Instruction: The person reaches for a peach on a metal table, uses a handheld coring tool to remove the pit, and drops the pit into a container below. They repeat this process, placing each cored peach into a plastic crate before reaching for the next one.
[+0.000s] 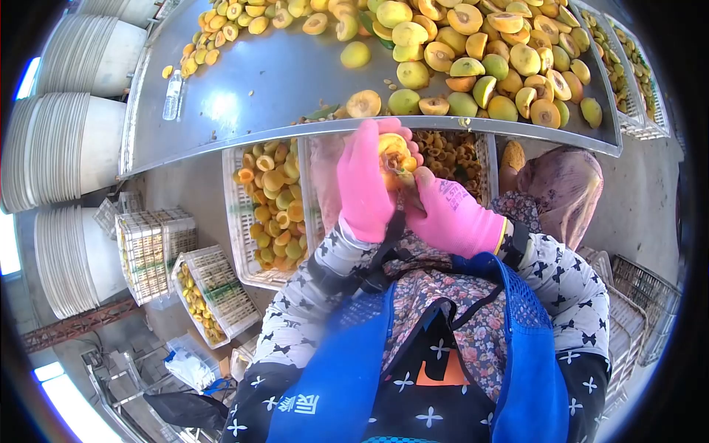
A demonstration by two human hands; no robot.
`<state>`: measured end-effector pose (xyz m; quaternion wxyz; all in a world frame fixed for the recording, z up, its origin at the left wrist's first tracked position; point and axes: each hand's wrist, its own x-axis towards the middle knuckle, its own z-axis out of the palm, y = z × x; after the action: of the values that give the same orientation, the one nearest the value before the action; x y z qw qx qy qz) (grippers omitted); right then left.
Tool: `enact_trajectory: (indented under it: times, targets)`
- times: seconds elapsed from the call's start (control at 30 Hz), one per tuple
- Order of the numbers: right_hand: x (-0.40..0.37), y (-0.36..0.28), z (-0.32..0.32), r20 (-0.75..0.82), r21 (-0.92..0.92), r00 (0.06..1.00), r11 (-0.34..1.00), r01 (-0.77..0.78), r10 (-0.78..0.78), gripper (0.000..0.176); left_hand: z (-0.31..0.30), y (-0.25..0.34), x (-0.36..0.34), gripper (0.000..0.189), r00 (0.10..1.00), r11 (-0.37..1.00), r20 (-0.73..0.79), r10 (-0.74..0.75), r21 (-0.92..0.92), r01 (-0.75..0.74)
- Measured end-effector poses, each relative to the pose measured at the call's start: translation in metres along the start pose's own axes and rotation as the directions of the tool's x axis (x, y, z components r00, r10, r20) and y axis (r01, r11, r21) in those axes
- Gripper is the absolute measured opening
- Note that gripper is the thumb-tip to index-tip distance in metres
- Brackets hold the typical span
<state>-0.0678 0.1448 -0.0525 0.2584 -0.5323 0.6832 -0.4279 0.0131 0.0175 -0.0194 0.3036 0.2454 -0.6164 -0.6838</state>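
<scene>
My left hand (pixel 367 181), in a pink glove, is closed around a yellow peach half (pixel 396 156) with its cut orange flesh facing up. My right hand (pixel 456 215), gloved the same way, is curled shut, its thumb and fingers against the lower edge of that peach. What sits inside its grip is hidden. Both hands are over the near rim of the metal table (pixel 281 92). Peach halves (pixel 509 63) lie heaped on the table beyond them. Under the hands, a white crate holds brown scraps (pixel 452 155).
Left of my hands, a crate of peach halves (pixel 277 207) stands below the table. Further left are more fruit crates (pixel 214 288) and stacked white tubs (pixel 66 148). A clear bottle (pixel 173 96) stands on the table. Crates (pixel 635 81) of fruit line the far right.
</scene>
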Motion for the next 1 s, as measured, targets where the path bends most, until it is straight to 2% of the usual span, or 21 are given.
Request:
enact_trajectory:
  times: [0.03,0.1,0.2,0.27,0.3,0.33,0.4,0.5,0.53,0.57,0.6,0.7,0.73,0.77,0.8,0.9,1.0]
  targets:
    - [-0.001,0.003,0.000,0.016,0.025,1.000,1.000,0.001,-0.002,0.032,-0.004,0.001,0.002,0.034,0.997,0.998,0.038,-0.064,-0.012,0.064]
    - [-0.002,0.008,0.002,0.048,0.073,0.999,0.997,0.001,-0.004,0.036,-0.006,0.002,0.005,0.037,0.926,0.867,0.059,-0.373,-0.334,0.370]
    - [0.003,0.001,0.003,0.040,0.202,0.997,0.976,-0.074,0.068,0.032,0.004,-0.003,0.002,0.039,0.943,0.936,-0.145,-0.301,-0.235,0.263]
    - [0.009,-0.013,-0.011,0.210,0.331,0.942,0.888,-0.320,0.262,0.029,0.011,-0.004,0.003,0.039,0.958,0.960,-0.190,-0.216,-0.218,0.174]
    - [0.007,-0.011,-0.010,0.192,0.316,0.949,0.900,-0.300,0.249,0.028,0.013,-0.005,0.002,0.038,0.961,0.969,-0.213,-0.177,-0.210,0.132]
    - [0.005,-0.009,-0.009,0.173,0.300,0.956,0.912,-0.279,0.236,0.027,0.011,-0.006,0.002,0.038,0.951,0.941,-0.166,-0.259,-0.268,0.209]
    - [-0.002,0.011,0.004,-0.047,0.071,0.998,0.996,0.055,-0.052,0.026,0.003,-0.010,0.004,0.038,0.912,0.858,-0.064,-0.405,-0.372,0.355]
    - [0.002,0.018,0.007,-0.034,0.122,0.998,0.991,0.049,-0.045,0.027,-0.002,-0.018,0.005,0.041,0.900,0.835,-0.069,-0.429,-0.409,0.367]
    - [0.008,0.006,-0.004,0.155,0.269,0.971,0.937,-0.221,0.185,0.026,0.000,-0.019,0.004,0.042,0.921,0.882,-0.104,-0.375,-0.346,0.320]
    - [0.017,-0.017,-0.025,0.365,0.351,0.857,0.799,-0.487,0.362,0.025,0.002,-0.021,0.002,0.043,0.939,0.921,-0.136,-0.316,-0.280,0.270]
    - [0.023,-0.029,-0.037,0.573,0.360,0.672,0.592,-0.721,0.469,0.024,0.003,-0.021,0.001,0.044,0.953,0.953,-0.162,-0.255,-0.209,0.220]
    - [0.024,-0.026,-0.037,0.608,0.410,0.680,0.570,-0.712,0.410,0.026,0.003,-0.021,0.002,0.046,0.956,0.964,-0.180,-0.230,-0.174,0.199]
    - [0.019,-0.018,-0.027,0.422,0.350,0.826,0.774,-0.528,0.373,0.026,0.002,-0.021,0.002,0.047,0.951,0.953,-0.163,-0.261,-0.201,0.227]
    - [0.009,-0.003,-0.008,0.233,0.228,0.934,0.918,-0.324,0.271,0.027,0.001,-0.021,0.001,0.047,0.945,0.939,-0.144,-0.294,-0.226,0.257]
    - [0.005,0.003,0.002,0.061,0.054,0.991,0.991,-0.122,0.119,0.027,0.002,-0.022,0.000,0.047,0.936,0.923,-0.122,-0.329,-0.252,0.291]
    - [0.007,0.013,0.009,0.064,0.044,0.998,0.998,-0.033,0.030,0.031,0.003,-0.026,0.003,0.042,0.881,0.836,-0.192,-0.433,-0.450,0.313]
    - [0.012,0.007,-0.005,0.259,0.007,0.945,0.978,-0.206,0.198,0.027,-0.010,-0.030,0.001,0.043,0.829,0.730,-0.038,-0.558,-0.498,0.469]
